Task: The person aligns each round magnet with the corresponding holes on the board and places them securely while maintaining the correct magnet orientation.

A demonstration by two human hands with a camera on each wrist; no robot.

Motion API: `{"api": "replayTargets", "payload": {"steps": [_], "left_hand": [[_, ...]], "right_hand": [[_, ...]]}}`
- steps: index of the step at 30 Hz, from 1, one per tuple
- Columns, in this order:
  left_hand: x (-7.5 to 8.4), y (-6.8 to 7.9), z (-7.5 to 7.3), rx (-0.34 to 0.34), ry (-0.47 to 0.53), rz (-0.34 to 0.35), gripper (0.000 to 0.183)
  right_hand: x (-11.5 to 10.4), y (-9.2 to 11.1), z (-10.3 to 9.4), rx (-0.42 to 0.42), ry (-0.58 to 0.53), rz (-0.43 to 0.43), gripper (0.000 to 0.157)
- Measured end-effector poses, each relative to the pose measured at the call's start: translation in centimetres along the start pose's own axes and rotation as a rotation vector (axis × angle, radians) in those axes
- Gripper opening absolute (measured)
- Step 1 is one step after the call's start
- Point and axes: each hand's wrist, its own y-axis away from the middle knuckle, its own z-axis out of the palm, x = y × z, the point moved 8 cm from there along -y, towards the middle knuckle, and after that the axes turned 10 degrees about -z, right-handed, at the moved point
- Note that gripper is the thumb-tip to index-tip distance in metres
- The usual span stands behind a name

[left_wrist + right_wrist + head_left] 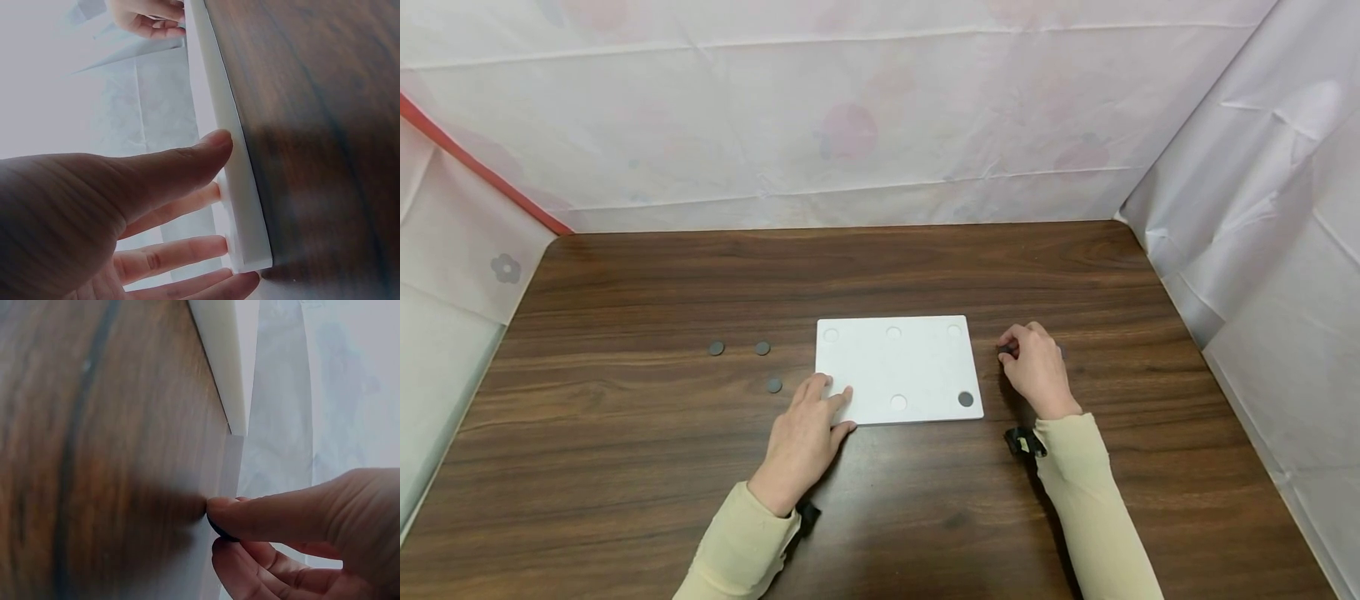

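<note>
One dark disc, right of centre, is pinched by the right hand; the left hand, outspread, touches the central white board.

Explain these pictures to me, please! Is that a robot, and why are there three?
No robot here, just a person working barehanded! The wide picture comes from a camera worn on the head, looking forward and down. The other two come from cameras worn on the wrists, looking closely at each side's work.

On the brown table lies a white board with round spots. One dark disc sits at its near right corner, and three loose discs lie left of it. The left hand rests on the board's near left corner. The right hand pinches another disc.
</note>
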Motion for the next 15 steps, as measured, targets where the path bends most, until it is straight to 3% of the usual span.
{"api": "replayTargets", "payload": {"steps": [15], "left_hand": [[-0.02, 0.01, 0.0, -0.002, 0.009, -0.001, 0.041]], "right_hand": [[-0.42, -0.02, 0.36, -0.027, -0.019, -0.002, 0.011]]}}
